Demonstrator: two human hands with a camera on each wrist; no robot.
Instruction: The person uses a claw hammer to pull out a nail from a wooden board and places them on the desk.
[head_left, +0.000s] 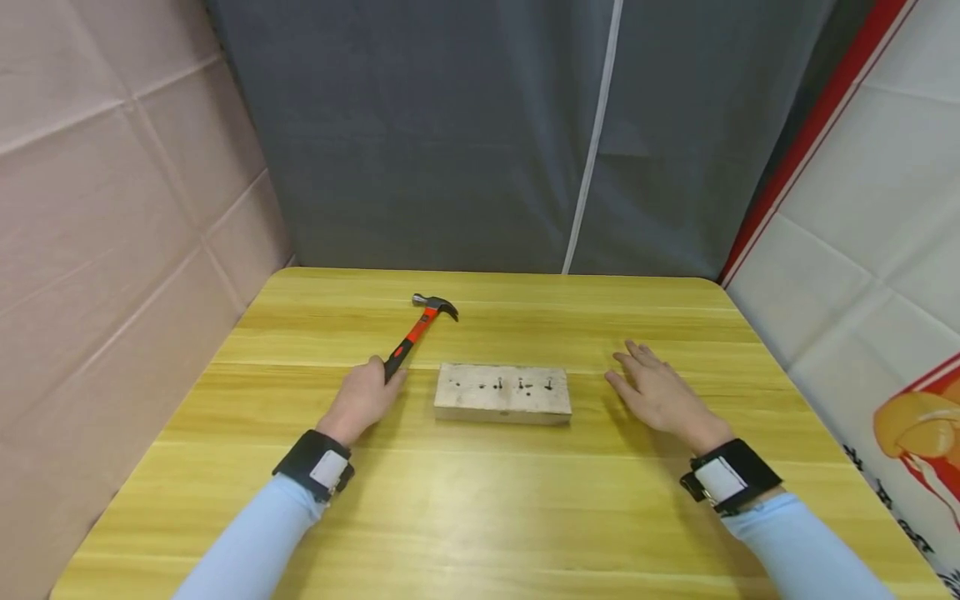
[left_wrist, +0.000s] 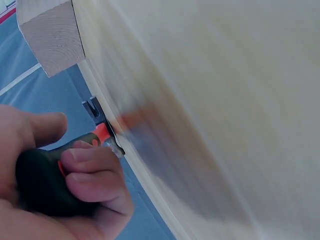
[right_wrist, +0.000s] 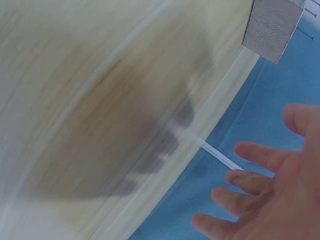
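Two hands were over the yellow counter [head_left: 480,517]. On the left, the left hand [head_left: 365,398] had its fingers curled round the black end of a hammer [head_left: 418,327], a good place to hold it for swinging. The hammer's red neck and metal head pointed away, near the far edge. In the middle lay a wood block [head_left: 502,392] with small nails standing in its top. On the right, the right hand [head_left: 660,392] had its fingers spread and held nothing, just beside the block. No words could be read on the hammer or block.
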